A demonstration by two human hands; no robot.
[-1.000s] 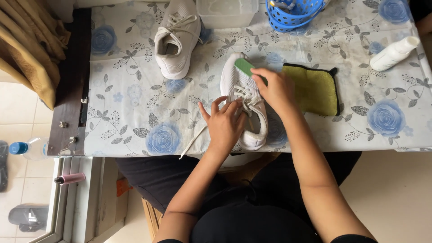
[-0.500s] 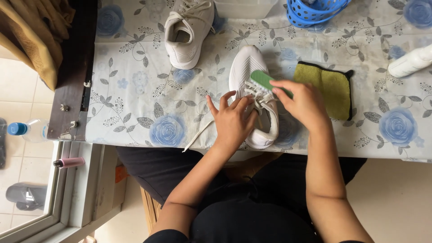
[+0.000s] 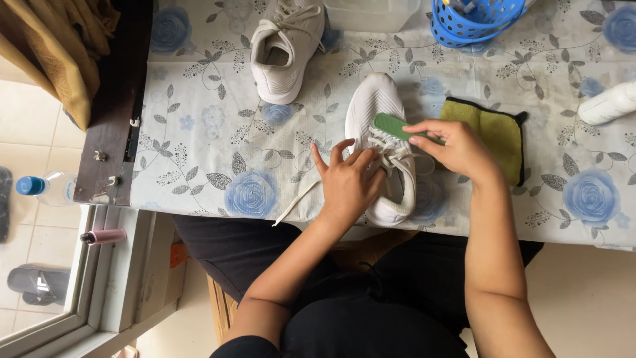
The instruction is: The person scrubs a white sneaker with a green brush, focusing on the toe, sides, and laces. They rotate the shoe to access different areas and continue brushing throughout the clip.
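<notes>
White mesh lace-up sneaker point(image 3: 384, 142) lies toe-away on the floral blue-rose tablecloth point(image 3: 218, 152), near the table's front edge, just in front of the person. Left hand point(image 3: 348, 182) rests on the shoe's laces & side w/ fingers spread and lightly curled, steadying it rather than closing round it. Right hand point(image 3: 457, 149) pinches a small green flat brush point(image 3: 396, 126) btwn thumb & fingertips, brush end touching the shoe's tongue area. One loose white lace point(image 3: 298, 200) trails off toward the table edge.

Containers: blue perforated plastic basket point(image 3: 474, 23) at the far edge, contents mostly cut off, only bits of blue & white show. Clear plastic tub point(image 3: 371, 13) beside it, contents can't be made out.

Second white sneaker point(image 3: 285, 46) sits further back, opening up, apart from the first. Yellow-green cloth w/ dark trim point(image 3: 493, 136) lies flat just right of the held shoe, partly under the right hand. White plastic bottle point(image 3: 606, 105) on its side at the right edge. On the floor at left: clear bottle w/ blue cap point(image 3: 43, 187), pink cylinder point(image 3: 103, 236).
</notes>
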